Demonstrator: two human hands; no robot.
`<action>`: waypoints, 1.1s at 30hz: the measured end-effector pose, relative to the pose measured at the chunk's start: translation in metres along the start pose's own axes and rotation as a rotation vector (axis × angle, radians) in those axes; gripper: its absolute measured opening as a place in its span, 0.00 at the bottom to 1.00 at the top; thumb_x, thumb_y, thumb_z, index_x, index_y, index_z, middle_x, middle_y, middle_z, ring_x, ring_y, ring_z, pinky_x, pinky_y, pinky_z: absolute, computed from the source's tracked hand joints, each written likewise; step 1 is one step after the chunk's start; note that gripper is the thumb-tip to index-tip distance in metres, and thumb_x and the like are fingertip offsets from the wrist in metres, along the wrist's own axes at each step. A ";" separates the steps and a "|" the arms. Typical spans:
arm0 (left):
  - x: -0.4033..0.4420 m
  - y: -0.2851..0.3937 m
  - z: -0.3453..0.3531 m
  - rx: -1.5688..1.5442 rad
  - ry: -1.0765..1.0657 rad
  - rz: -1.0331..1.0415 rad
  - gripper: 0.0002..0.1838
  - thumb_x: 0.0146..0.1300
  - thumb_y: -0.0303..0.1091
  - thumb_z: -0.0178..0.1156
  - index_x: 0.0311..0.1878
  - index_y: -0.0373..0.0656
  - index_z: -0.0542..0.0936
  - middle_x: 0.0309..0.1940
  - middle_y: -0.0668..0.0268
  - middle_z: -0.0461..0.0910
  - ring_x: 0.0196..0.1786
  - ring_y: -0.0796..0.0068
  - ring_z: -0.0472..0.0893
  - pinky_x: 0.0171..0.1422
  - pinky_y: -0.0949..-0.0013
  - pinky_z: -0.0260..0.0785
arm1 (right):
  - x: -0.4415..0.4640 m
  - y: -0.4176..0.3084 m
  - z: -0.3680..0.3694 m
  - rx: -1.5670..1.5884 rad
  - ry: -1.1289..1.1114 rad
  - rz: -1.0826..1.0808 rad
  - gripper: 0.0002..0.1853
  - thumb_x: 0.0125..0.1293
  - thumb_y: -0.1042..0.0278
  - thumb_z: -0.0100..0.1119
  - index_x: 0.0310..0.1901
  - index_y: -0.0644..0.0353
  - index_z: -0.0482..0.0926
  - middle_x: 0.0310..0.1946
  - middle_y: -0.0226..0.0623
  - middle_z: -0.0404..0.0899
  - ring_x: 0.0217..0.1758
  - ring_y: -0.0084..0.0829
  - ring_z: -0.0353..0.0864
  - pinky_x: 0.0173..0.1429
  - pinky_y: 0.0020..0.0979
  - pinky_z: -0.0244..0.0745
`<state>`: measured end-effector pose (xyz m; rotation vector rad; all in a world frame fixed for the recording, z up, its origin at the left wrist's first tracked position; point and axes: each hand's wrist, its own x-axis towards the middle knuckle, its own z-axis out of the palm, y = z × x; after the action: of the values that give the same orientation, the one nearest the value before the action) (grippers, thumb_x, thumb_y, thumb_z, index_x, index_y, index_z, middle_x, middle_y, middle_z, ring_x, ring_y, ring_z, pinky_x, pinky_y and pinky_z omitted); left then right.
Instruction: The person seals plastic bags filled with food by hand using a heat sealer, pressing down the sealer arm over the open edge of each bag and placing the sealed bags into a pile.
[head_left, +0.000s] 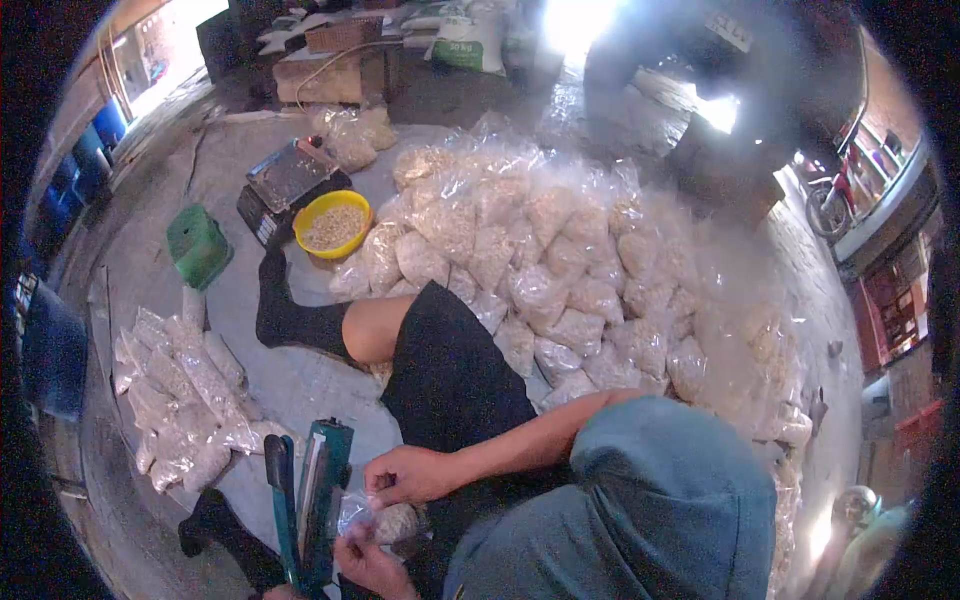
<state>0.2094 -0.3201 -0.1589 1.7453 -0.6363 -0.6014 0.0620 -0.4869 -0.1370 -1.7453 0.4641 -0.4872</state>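
My right hand [412, 474] pinches the upper edge of a clear plastic bag [400, 524] with pale, dry-looking pieces inside. Below it, my left hand [372, 568] has its fingers closed on the bag's plastic mouth. The bag rests close to my lap, partly covered by my hands. Just left of both hands stands a teal bag sealer [326, 470], its lever arm [282, 490] raised apart from its body.
Filled bags [545, 270] form a large heap behind my leg; longer filled bags [185, 400] lie at left. A yellow bowl [307, 246] of pale pieces stands near a scale [292, 178] and a green plastic container [198, 247]. Sacks [468, 45] stand at the back.
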 end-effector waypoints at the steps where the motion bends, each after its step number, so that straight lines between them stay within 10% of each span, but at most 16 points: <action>1: -0.006 -0.002 -0.008 0.149 0.023 0.120 0.15 0.73 0.40 0.62 0.43 0.33 0.79 0.41 0.57 0.82 0.47 0.65 0.81 0.57 0.61 0.74 | -0.001 -0.011 -0.004 0.028 -0.073 0.025 0.14 0.69 0.56 0.66 0.43 0.59 0.81 0.35 0.39 0.83 0.38 0.36 0.84 0.43 0.36 0.77; 11: -0.032 0.014 -0.029 0.349 0.219 0.123 0.18 0.76 0.42 0.58 0.49 0.32 0.82 0.50 0.55 0.83 0.50 0.63 0.82 0.59 0.60 0.75 | -0.005 -0.029 0.029 0.081 -0.056 -0.341 0.12 0.71 0.60 0.63 0.44 0.61 0.80 0.42 0.40 0.82 0.48 0.42 0.83 0.52 0.38 0.77; 21: -0.030 0.002 -0.030 0.230 0.280 0.132 0.19 0.77 0.42 0.55 0.56 0.33 0.81 0.49 0.55 0.84 0.47 0.65 0.83 0.53 0.62 0.78 | -0.003 -0.029 0.015 0.221 -0.076 0.018 0.11 0.66 0.61 0.69 0.41 0.60 0.84 0.36 0.36 0.83 0.42 0.34 0.82 0.49 0.34 0.77; 23: -0.034 0.030 -0.018 0.083 0.317 -0.035 0.19 0.78 0.43 0.55 0.55 0.34 0.81 0.45 0.56 0.84 0.44 0.66 0.83 0.52 0.63 0.77 | -0.001 -0.033 0.009 0.108 -0.023 -0.294 0.11 0.68 0.61 0.68 0.40 0.61 0.84 0.37 0.37 0.83 0.40 0.34 0.83 0.48 0.34 0.78; 33: -0.023 0.024 -0.017 0.342 0.335 0.086 0.18 0.76 0.42 0.59 0.53 0.35 0.82 0.41 0.57 0.84 0.40 0.68 0.83 0.48 0.64 0.78 | 0.003 -0.042 -0.005 0.222 -0.043 -0.070 0.08 0.68 0.66 0.67 0.44 0.60 0.86 0.38 0.38 0.85 0.43 0.38 0.86 0.46 0.35 0.80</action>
<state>0.2015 -0.2979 -0.1298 2.0655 -0.5964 -0.1357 0.0640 -0.4839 -0.0952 -1.5583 0.3066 -0.5293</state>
